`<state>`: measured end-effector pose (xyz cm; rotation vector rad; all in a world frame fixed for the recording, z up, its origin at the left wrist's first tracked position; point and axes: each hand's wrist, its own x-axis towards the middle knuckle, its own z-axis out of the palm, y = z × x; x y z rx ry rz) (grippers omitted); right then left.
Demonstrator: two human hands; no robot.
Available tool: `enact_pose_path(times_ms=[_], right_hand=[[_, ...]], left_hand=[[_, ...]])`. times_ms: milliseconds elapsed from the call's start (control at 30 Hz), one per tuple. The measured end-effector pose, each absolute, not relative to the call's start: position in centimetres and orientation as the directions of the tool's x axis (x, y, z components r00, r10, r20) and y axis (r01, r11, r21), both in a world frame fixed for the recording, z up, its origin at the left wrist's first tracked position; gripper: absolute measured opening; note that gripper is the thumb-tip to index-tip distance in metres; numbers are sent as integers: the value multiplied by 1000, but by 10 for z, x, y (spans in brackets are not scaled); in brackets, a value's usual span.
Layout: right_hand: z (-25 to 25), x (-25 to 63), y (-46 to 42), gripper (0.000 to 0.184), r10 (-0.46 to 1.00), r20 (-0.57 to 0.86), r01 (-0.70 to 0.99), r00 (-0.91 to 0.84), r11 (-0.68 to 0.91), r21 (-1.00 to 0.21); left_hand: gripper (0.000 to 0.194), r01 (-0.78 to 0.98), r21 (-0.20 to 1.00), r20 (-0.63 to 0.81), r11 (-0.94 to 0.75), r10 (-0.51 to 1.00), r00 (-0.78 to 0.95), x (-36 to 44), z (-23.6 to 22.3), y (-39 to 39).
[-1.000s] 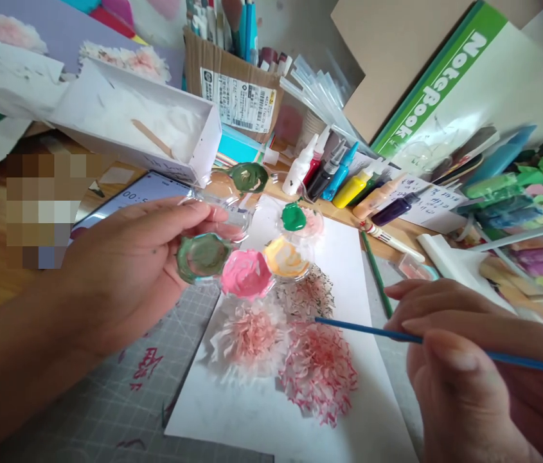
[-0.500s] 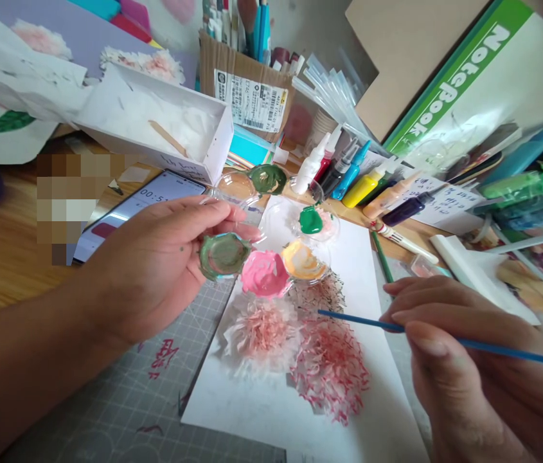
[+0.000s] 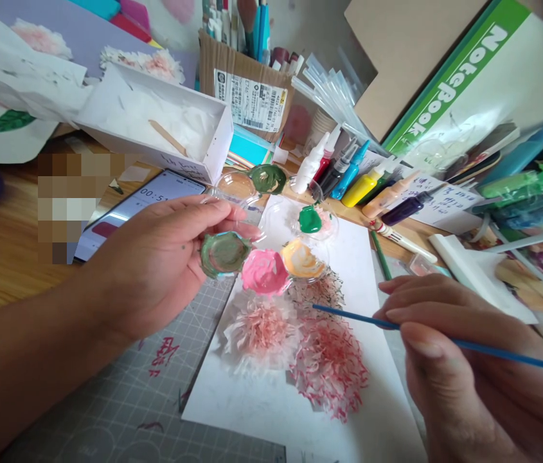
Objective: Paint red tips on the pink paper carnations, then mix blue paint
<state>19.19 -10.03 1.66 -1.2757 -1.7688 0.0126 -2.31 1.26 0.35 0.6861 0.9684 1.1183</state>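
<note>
In my left hand (image 3: 150, 263) is a clear plastic paint palette (image 3: 235, 185), gripped between thumb and fingers and raised above the paper. Its round wells carry dark green, bright green, pink, cream-yellow and grey-green paint. My right hand (image 3: 459, 360) pinches a thin blue paintbrush (image 3: 348, 314), its tip pointing left, just below the palette. Under the brush and palette lie three ruffled paper flowers: a pale pink one (image 3: 262, 334), a red-edged one (image 3: 331, 370) and a dark-edged one (image 3: 317, 292) that the palette partly covers.
A white sheet (image 3: 237, 402) lies under the flowers on a grey cutting mat (image 3: 102, 392). Behind stand a white box (image 3: 225, 138), paint bottles (image 3: 365, 186) and a cardboard pen holder (image 3: 208, 61). A phone (image 3: 129, 206) rests behind my left hand; a white marker (image 3: 406, 244) lies to the right.
My right hand and the paintbrush have shifted slightly left and up. The left hand and palette have hardly moved.
</note>
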Motion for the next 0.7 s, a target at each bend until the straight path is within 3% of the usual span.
enact_pose_path(times_ms=[133,467,700], right_hand=[[15,184,-100,10,766,641,701,40,436,-565],[20,194,-99,6,767,627,755,-138,491,-435],[16,193,-102,9,755,654,741,-38,461,-489]], left_hand=[[19,-431,847,-283,312,950,131,-24,2,13],[12,-447,845,-269,293,956,119,-27,-3,13],[14,-463,834,-253,301,953,164,-26,-3,13]])
